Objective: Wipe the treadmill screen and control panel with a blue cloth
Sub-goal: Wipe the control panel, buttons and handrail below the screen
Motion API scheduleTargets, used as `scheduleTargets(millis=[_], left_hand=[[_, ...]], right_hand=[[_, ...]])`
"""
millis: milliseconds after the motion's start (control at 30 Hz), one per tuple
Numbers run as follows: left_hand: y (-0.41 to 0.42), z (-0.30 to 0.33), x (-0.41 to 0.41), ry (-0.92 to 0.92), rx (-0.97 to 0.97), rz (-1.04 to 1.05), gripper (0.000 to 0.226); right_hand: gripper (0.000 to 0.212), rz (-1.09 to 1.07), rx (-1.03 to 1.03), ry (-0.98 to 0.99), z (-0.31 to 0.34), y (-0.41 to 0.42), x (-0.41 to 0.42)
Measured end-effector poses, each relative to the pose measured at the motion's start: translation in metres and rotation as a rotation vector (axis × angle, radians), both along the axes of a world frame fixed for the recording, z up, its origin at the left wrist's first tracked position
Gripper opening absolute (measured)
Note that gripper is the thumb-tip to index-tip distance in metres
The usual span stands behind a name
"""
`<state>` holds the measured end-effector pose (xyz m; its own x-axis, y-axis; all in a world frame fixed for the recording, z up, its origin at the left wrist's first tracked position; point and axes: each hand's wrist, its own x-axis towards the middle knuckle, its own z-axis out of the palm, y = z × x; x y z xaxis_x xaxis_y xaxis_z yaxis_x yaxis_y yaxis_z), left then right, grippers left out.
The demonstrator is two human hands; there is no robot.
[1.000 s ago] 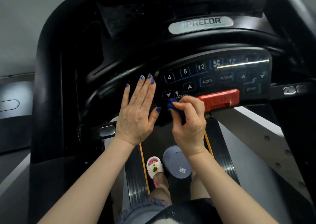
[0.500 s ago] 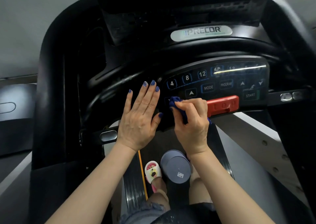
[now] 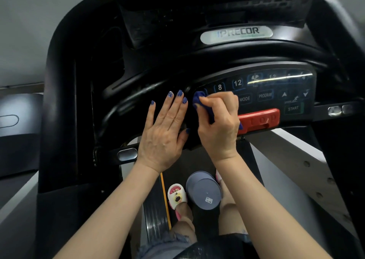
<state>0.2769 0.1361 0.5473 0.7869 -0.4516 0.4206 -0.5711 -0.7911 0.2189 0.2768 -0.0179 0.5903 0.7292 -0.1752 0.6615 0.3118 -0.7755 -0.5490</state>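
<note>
The black control panel point(image 3: 264, 95) carries lit number keys, MODE, PROGRAM, arrows and START above a red stop bar point(image 3: 259, 120). My right hand point(image 3: 219, 124) grips a bunched blue cloth point(image 3: 198, 98) and presses its tip on the panel's upper left corner, covering the key left of 8. Fingers straight, my left hand point(image 3: 165, 132) rests flat on the black housing just left of the panel. The dark screen point(image 3: 207, 0) stands above the silver PRECOR badge point(image 3: 237, 34), untouched.
A curved black handlebar point(image 3: 246, 47) runs between the badge and the panel. Silver grip sensors point(image 3: 127, 154) sit on the side bars. Below, a grey cup-like container point(image 3: 203, 191) stands on the treadmill belt point(image 3: 156, 215) between my slippered feet.
My right hand has carried the cloth up and left, from the lower arrow keys beside the stop bar to the top left key. The left hand stays flat; the view has tilted upward.
</note>
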Motion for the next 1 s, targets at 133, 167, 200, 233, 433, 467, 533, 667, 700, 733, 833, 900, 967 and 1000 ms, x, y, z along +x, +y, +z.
scheduleTargets(millis=[133, 167, 200, 233, 433, 467, 533, 667, 700, 733, 833, 900, 967, 1000], left_hand=[[0.000, -0.001, 0.000, -0.007, -0.003, 0.006, 0.061], [0.000, -0.001, 0.000, -0.008, -0.009, 0.005, 0.061], [0.000, -0.001, 0.000, -0.007, -0.016, 0.004, 0.061], [0.001, -0.001, 0.000, -0.004, -0.020, 0.005, 0.062], [0.001, 0.001, 0.000, -0.001, -0.006, 0.005, 0.058], [0.001, 0.001, 0.000, 0.004, -0.009, 0.003, 0.057], [0.001, 0.001, -0.001, 0.009, -0.014, -0.003, 0.057], [0.000, 0.000, 0.000, -0.001, 0.000, -0.001, 0.058], [0.000, 0.001, 0.000, 0.003, -0.007, 0.000, 0.058], [0.000, 0.001, 0.000, 0.005, -0.023, -0.001, 0.058], [-0.007, 0.007, 0.003, 0.002, -0.079, -0.004, 0.058], [-0.016, 0.010, 0.006, 0.002, -0.098, -0.014, 0.056], [-0.022, 0.011, 0.008, 0.005, -0.102, -0.015, 0.056], [-0.023, 0.009, 0.008, 0.006, -0.100, -0.014, 0.055]], right_hand=[[0.004, -0.011, 0.028, 0.003, 0.001, 0.002, 0.000], [0.004, -0.019, 0.046, 0.001, 0.004, 0.007, 0.004], [0.003, -0.014, 0.057, -0.005, 0.007, 0.012, 0.008], [0.003, 0.006, 0.054, -0.008, 0.009, 0.013, 0.012], [0.005, -0.050, 0.081, 0.000, 0.013, 0.000, 0.014], [0.004, -0.053, 0.073, 0.001, 0.014, 0.002, 0.014], [0.004, 0.002, 0.016, -0.004, 0.015, -0.001, 0.015], [0.005, -0.050, 0.048, 0.013, 0.018, -0.014, 0.020], [0.005, -0.068, 0.058, 0.016, 0.018, -0.013, 0.020], [0.005, -0.065, 0.055, 0.019, 0.017, -0.011, 0.020], [0.006, -0.010, 0.026, 0.038, 0.017, -0.013, 0.019], [0.007, -0.001, 0.016, 0.044, 0.018, -0.018, 0.019], [0.007, -0.007, 0.004, 0.046, 0.019, -0.021, 0.019], [0.007, -0.015, 0.006, 0.044, 0.019, -0.022, 0.019]])
